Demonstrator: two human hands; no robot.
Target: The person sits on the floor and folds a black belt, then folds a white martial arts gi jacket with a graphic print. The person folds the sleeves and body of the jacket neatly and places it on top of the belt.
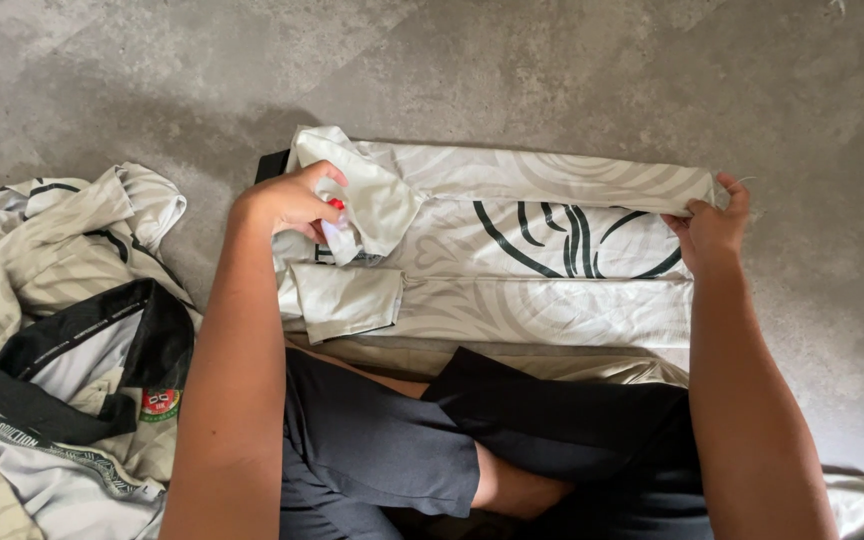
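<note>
off to the left of the shirt (542, 265) lies a heap (52, 330) of more pale patterned tops, one with a black collar and a small red and green badge, all rumpled on the grey floor (552, 60). the shirt itself is spread flat on that floor just beyond the person's crossed legs in dark shorts (472, 430), folded into a long band with a dark curved print at its middle.

the left hand (297, 200) sits at the shirt's left end, fingers curled shut around the bunched sleeve and collar part (red nails just showing), lifting that bit slightly off the rest. a second short sleeve lies flat just below it. the right hand (714, 222) is at the shirt's right end, thumb and fingers pinched closed on the hem edge of the top fold.

what could go wrong, to my eye: the fabric looks thin and slippery, so if either pinch slackens, the upper flap could slide back and open the fold. the bunched sleeve under the left hand may get trapped inside as a lump, leaving creases. pulling unevenly from the two ends could skew the band so the edges no longer line up. and the near edge lies right against the knees, so a shift of the legs might drag it crooked.
</note>
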